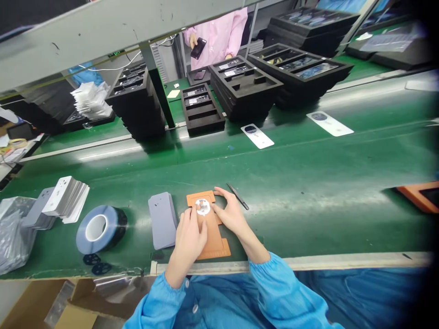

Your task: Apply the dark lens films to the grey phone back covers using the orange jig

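An orange fixture plate (212, 242) with notched sides lies flat on the green bench in front of me. Near its top is a round white piece (203, 208) with a cut-out pattern. My left hand (190, 234) rests over the plate's left side, fingertips at the white piece and thumb apart. At the upper right side is my right hand (233, 214), its thumb near the white piece and its index finger stretched toward the plate's corner. Just beyond it lie dark tweezers (238, 196). A stack of grey phone-back panels (161, 221) stands left of the plate.
A roll of blue film tape (82, 233), white panels (58, 194) and a plastic bag (13, 246) lie left. Two white panels (262, 139) (338, 128) lie farther back. Black trays (202, 121) line the back, where a person in pink (219, 36) holds a phone.
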Tool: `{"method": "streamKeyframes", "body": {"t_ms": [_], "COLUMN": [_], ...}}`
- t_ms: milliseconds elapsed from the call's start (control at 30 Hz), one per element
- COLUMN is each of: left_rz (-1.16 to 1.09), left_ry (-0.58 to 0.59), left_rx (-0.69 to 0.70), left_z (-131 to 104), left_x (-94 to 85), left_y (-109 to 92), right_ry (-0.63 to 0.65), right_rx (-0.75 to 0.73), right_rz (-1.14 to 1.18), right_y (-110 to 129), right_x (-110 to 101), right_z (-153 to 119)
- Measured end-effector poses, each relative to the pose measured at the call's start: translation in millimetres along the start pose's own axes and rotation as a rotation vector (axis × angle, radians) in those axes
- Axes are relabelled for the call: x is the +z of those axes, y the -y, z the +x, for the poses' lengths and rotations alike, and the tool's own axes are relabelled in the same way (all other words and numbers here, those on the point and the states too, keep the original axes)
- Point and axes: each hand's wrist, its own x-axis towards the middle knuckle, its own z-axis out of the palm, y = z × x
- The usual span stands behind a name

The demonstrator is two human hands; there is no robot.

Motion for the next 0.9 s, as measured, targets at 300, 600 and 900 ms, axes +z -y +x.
{"method": "streamKeyframes", "body": {"t_ms": [300, 600, 900], "left_rz": [-0.074, 0.169, -0.384], "left_ry": [-0.051, -0.462, -0.546], "left_rx": [-0.057, -0.206, -0.546], "left_z": [15.8, -33.3, -53.9], "left_x": [-19.3, -51.6, -70.8], "left_y": [0.8, 59.6, 112.0], "right_ry": [0.003, -0.034, -0.019], "right_rx": [0.015, -0.035, -0.099], "right_rz": [0.029, 0.036, 0.031], "right_y": [-6.3, 24.9, 51.3], "right_x": [-0.8, 4.1, 15.6], "right_z": [-4.2, -9.7, -17.5]}}
